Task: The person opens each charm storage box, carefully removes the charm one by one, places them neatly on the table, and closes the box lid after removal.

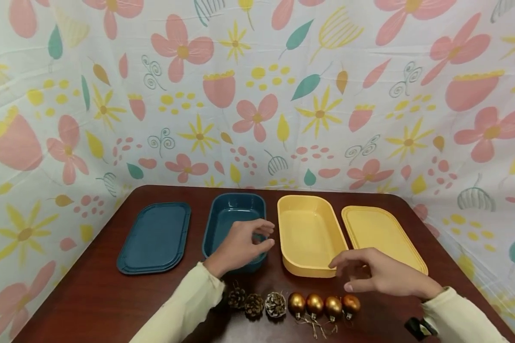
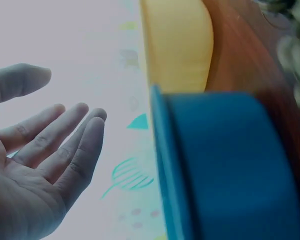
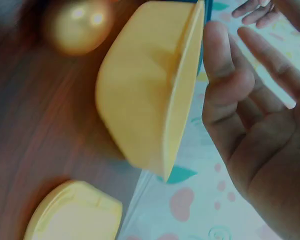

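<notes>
My left hand (image 1: pixel 243 242) hangs over the front right part of a deep blue rectangular container (image 1: pixel 209 228); in the left wrist view its fingers are loosely extended with nothing between them. The right hand (image 1: pixel 375 272) is above the front right corner of a yellow container (image 1: pixel 309 272), and its relaxed, slightly bent fingers hold nothing. In front of the containers lie several pine cones (image 1: pixel 254 305), one with whitish tips. To their right sits a row of shiny copper-gold bauble ornaments (image 1: pixel 314 305) with strings.
A flat blue lid (image 1: pixel 156 238) lies left of the blue container, and a yellow lid (image 1: pixel 382 228) lies right of the yellow one. All rest on a dark reddish-brown table (image 1: pixel 90 305). Behind it hangs a floral cloth (image 1: pixel 257 95).
</notes>
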The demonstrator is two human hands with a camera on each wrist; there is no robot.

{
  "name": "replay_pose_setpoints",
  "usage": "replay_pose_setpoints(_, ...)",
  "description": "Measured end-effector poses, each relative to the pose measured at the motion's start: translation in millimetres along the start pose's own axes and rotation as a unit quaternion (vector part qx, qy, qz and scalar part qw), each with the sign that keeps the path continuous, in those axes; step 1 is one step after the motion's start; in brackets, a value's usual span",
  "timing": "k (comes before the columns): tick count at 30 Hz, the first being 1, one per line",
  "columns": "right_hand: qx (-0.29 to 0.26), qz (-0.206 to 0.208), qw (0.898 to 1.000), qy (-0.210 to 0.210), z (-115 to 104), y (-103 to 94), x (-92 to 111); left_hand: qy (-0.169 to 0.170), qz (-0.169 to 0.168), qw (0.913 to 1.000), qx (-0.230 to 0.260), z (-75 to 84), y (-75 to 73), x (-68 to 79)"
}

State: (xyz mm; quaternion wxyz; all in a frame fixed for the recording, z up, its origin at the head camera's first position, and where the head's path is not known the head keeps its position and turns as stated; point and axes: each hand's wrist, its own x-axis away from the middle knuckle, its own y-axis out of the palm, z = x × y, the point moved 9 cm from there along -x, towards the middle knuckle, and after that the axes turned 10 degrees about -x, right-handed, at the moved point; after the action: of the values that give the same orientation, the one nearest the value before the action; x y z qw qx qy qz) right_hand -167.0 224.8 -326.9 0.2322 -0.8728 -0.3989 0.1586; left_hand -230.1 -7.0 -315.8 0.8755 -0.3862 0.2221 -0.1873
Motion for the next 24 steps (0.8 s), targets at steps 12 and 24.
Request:
replay_pose_setpoints(12,0.013,0.043,0.999,0.004,-23,32.3,-75,-0.123,0.107,0.9858,-0.040,-60.7,-76.0,87.9)
replay_pose_setpoints(24,-0.024,0.054,0.998,0.006,-52,89.5,-187,-0.207,0.175,0.9429,-0.193,-166.8,-155.9,137.4)
